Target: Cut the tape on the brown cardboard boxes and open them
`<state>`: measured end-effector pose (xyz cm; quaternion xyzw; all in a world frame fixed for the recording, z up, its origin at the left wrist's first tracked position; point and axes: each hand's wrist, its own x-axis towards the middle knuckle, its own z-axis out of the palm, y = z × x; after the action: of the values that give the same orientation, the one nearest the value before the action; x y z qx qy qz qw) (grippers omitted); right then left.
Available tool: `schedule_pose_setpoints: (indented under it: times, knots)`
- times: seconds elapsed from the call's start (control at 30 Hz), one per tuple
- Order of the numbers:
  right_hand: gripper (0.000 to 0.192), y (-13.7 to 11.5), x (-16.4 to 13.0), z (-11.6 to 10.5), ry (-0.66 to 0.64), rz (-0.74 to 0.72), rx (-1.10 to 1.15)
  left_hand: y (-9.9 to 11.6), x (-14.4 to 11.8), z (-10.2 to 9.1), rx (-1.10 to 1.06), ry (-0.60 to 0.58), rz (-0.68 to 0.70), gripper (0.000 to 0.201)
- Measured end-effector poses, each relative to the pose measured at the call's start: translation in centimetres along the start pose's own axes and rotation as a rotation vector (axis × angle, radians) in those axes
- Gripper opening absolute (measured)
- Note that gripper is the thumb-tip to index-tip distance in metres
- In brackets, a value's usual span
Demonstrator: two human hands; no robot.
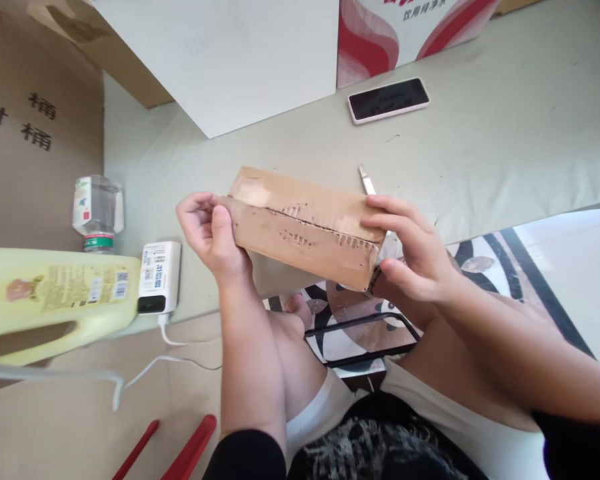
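Observation:
Between my two hands is a brown cardboard box (pixel 300 227), held tilted above my lap at the table's front edge. A torn, ragged seam runs along its length. My left hand (pixel 213 233) grips the left end, with the thumb on the near face. At the other end, my right hand (pixel 410 247) holds the box, fingers on the top and thumb by the lower corner. A bit of clear, shiny material (pixel 391 245) shows at that right end. Just behind the box lies a slim, light-coloured tool (pixel 366 180), its lower part hidden by my right fingers.
A phone (pixel 389 101) lies farther back, before a white box (pixel 260 60) and a red-and-white carton (pixel 380 40). On the left are a clear bottle (pixel 100 207), a yellow jug (pixel 60 293) and a white power bank (pixel 159 277) with a cable. Red handles (pixel 190 447) show lower left.

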<state>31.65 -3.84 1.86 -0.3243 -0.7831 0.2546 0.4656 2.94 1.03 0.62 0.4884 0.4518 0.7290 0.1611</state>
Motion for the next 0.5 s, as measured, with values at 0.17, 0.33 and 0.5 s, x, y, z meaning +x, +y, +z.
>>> schedule_pose_setpoints:
  times: [0.17,0.33,0.5]
  knots:
    - [0.040,0.1,0.4,-0.1,-0.021,0.008,-0.018,0.3,0.2,-0.5,0.084,-0.101,-0.012,0.024]
    - [0.040,0.7,0.1,0.7,0.006,0.021,0.003,1.0,0.3,-0.6,0.114,-0.169,-0.068,0.024]
    - [0.069,2.1,-0.6,1.6,0.128,0.174,0.108,1.7,0.4,-0.3,0.066,-0.051,-0.148,0.027]
